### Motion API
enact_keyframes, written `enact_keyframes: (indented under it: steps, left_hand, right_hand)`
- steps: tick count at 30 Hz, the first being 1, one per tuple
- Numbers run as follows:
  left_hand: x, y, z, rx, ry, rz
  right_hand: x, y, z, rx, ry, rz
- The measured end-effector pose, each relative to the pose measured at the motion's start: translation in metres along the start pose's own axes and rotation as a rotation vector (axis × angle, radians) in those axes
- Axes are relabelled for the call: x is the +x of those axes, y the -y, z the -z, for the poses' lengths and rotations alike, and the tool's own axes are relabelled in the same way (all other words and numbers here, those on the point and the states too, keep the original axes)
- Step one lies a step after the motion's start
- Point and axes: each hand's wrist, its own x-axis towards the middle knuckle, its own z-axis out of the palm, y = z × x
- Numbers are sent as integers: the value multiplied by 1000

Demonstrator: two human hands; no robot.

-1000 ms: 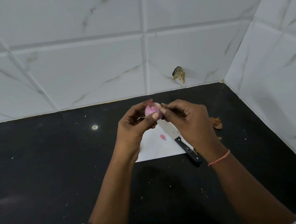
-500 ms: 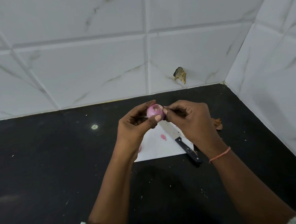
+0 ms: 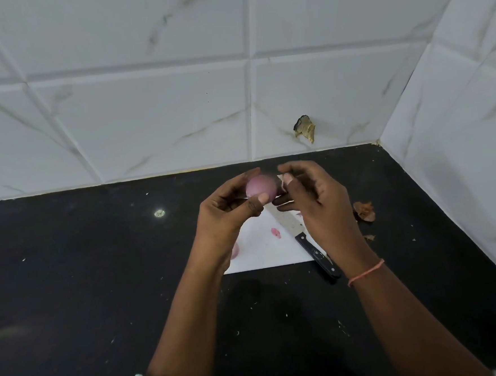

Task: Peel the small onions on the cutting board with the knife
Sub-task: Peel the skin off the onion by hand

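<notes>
My left hand [image 3: 228, 215] holds a small pink onion [image 3: 260, 187] between thumb and fingers, raised above the white cutting board [image 3: 263, 251]. Right beside it, my right hand [image 3: 315, 206] pinches a thin strip of onion skin [image 3: 281, 184] between thumb and forefinger at the onion's right side. The knife [image 3: 306, 242] lies on the board's right part with its black handle over the edge, untouched by either hand. A second pink onion [image 3: 234, 251] peeks out from under my left wrist on the board. A small pink scrap [image 3: 275, 233] lies mid-board.
The black countertop [image 3: 86, 287] meets white tiled walls behind and to the right. Dry brown onion skins [image 3: 364, 211] lie right of the board. A brown chip [image 3: 305, 129] marks the back wall tile. Small crumbs dot the counter.
My right hand has pulled slightly right, away from the onion, drawing a strip of skin off it. The onion's exposed side now looks smooth and pink.
</notes>
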Motion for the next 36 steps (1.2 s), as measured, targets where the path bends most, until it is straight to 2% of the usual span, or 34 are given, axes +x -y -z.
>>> enact_keyframes:
  steps: [3, 12, 14, 17, 18, 21, 27, 36]
  left_hand:
    - [0, 0, 1, 11, -6, -10]
    - [0, 1, 0, 106, -55, -40]
    - [1, 1, 0, 114, -60, -38]
    - [1, 0, -2, 82, -55, -32]
    - [1, 1, -2, 72, -55, -30]
    - [2, 1, -4, 62, -49, -33]
    - [4, 4, -3, 98, -43, -42]
    - [4, 4, -3, 137, -57, -45]
  right_hand:
    - [-1, -2, -3, -78, 37, 47]
    - [6, -4, -2, -97, -115, 200]
    - [9, -5, -1, -90, -99, 144]
    - [16, -12, 0, -135, 36, -31]
    - [17, -14, 1, -164, 77, -37]
    - [17, -13, 3, -174, 139, 87]
    - [16, -16, 5, -201, 37, 231]
    - [14, -11, 4, -289, 0, 295]
